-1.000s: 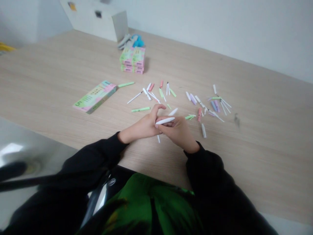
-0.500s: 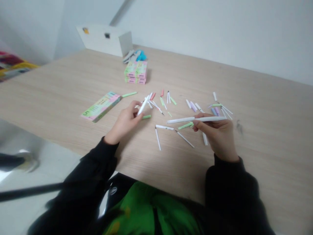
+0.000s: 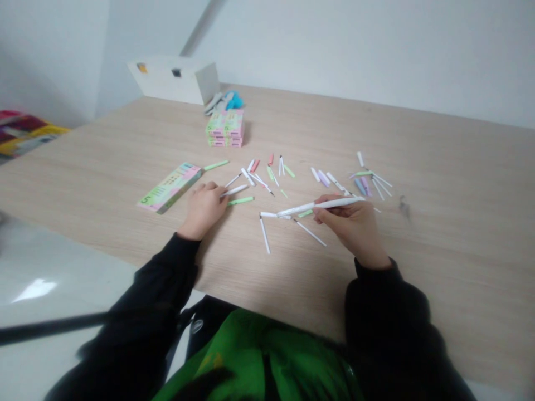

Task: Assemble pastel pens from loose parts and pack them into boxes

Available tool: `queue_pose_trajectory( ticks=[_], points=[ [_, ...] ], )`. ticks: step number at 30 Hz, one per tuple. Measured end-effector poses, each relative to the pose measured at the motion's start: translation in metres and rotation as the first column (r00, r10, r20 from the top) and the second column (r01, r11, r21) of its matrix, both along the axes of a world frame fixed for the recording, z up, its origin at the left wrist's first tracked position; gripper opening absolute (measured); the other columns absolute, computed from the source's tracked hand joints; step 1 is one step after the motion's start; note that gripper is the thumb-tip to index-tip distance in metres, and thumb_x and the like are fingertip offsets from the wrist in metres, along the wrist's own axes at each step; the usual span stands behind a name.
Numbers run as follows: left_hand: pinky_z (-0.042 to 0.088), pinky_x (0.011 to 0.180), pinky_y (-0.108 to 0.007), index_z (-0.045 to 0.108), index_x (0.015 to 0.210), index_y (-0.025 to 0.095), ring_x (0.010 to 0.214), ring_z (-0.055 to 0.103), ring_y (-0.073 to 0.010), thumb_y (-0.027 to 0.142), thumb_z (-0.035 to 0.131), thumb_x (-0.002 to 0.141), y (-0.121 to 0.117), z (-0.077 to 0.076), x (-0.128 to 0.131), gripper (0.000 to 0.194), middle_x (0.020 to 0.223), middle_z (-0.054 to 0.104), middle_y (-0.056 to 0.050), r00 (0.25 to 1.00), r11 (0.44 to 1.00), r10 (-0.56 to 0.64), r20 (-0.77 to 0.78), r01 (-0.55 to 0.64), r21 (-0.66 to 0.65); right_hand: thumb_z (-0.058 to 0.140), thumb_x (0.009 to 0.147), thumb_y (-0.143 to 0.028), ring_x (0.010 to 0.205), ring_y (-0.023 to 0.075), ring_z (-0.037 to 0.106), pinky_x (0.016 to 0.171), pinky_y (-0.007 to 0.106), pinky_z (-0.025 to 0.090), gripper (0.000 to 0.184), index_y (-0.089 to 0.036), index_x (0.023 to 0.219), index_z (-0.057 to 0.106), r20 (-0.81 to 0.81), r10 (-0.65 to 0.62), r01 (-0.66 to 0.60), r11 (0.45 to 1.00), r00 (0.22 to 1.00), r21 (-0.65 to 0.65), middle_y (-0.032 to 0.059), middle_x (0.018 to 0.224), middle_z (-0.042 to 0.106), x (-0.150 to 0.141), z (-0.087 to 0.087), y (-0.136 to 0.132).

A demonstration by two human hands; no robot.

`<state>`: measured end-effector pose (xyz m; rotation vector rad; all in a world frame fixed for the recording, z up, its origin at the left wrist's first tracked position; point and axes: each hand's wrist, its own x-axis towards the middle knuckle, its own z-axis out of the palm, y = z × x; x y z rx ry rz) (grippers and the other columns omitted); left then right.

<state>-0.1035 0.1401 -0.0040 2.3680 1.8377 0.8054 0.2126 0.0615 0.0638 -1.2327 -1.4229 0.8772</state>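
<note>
My right hand [image 3: 349,225] is closed around a long white pen [image 3: 296,209], which points left above the table, slightly tilted. Under and near its tip lie a white pen part [image 3: 268,215], two thin white refills [image 3: 264,235] and a green piece [image 3: 306,213]. At the left, my left hand [image 3: 204,209] rests low on the wood, fingers curled, a white pen barrel [image 3: 236,190] at its fingertips. Its thumb is mostly hidden. Just beside those fingers lies a green pen part [image 3: 241,200]. More white and red pen parts [image 3: 254,165] lie beyond it.
A flat pastel pen box [image 3: 171,186] lies left of my left hand, with a green pen [image 3: 216,165] beside it. Stacked pen boxes [image 3: 225,128], gloves [image 3: 234,101] and a white box [image 3: 171,81] stand farther back. Purple and white caps [image 3: 324,178] and several refills [image 3: 381,184] lie at the right.
My left hand has come down and left, bringing the raised white barrel low to the table. The right hand, with its white pen, has shifted slightly left in view.
</note>
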Motion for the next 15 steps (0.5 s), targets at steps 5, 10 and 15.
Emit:
queue_pose_trajectory(
  ticks=[5, 10, 15],
  points=[
    [0.043, 0.095, -0.053, 0.068, 0.103, 0.021, 0.107, 0.056, -0.0341, 0.028, 0.06, 0.092, -0.006, 0.01, 0.013, 0.016, 0.108, 0.063, -0.014, 1.0, 0.991, -0.009, 0.023, 0.006, 0.132, 0.075, 0.074, -0.022, 0.059, 0.0135, 0.063, 0.059, 0.027, 0.05, 0.005, -0.019, 0.071, 0.072, 0.011, 0.013, -0.013, 1.0, 1.0, -0.006, -0.0001, 0.064, 0.069, -0.002, -0.007, 0.003],
    [0.049, 0.098, -0.043, 0.062, 0.121, 0.02, 0.104, 0.062, -0.024, 0.041, 0.059, 0.096, -0.031, 0.028, 0.067, 0.032, 0.117, 0.066, -0.01, 0.816, 0.871, -0.432, 0.384, 0.488, -0.056, 0.072, 0.077, -0.022, 0.06, 0.0134, 0.064, 0.066, 0.03, 0.052, 0.006, -0.018, 0.072, 0.072, 0.055, 0.046, -0.043, 0.998, 0.997, -0.04, -0.0006, 0.061, 0.069, -0.004, -0.008, 0.003],
    [0.051, 0.087, -0.036, 0.065, 0.106, 0.017, 0.092, 0.065, -0.0214, 0.04, 0.043, 0.104, -0.05, 0.036, 0.103, 0.032, 0.101, 0.071, -0.006, 0.693, 0.691, -0.493, 0.526, 0.679, -0.248, 0.077, 0.075, -0.03, 0.058, 0.0125, 0.061, 0.062, 0.028, 0.051, 0.013, -0.019, 0.073, 0.071, -0.037, 0.116, -0.119, 0.991, 0.993, -0.065, -0.0024, 0.06, 0.065, -0.008, -0.006, 0.003]
  ],
)
